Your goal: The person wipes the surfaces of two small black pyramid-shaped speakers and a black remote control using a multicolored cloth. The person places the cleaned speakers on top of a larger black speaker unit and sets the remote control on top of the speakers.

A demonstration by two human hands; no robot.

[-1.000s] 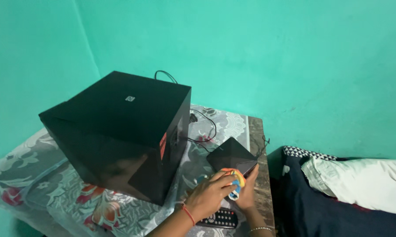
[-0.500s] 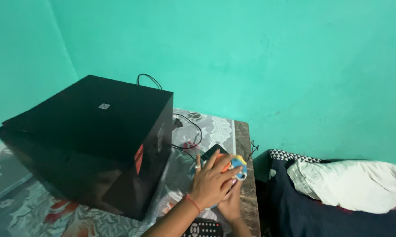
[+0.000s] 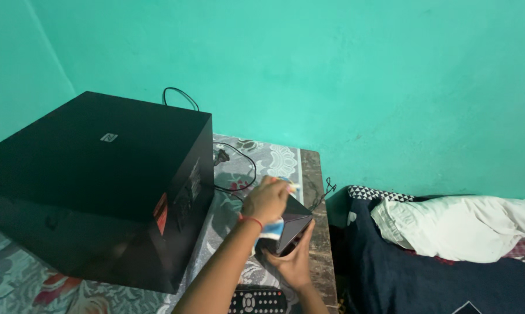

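Hands: left (image 3: 266, 199) presses cloth (image 3: 272, 228) on small black box (image 3: 291, 227), right (image 3: 294, 264) grips it.

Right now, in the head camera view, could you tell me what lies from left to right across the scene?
Large black speaker box → black cable → left hand with cloth on small black box → white pillow.

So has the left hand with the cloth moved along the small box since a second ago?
Yes. The left hand with the cloth has gone from the small box's near edge to its far end, toward the cables.
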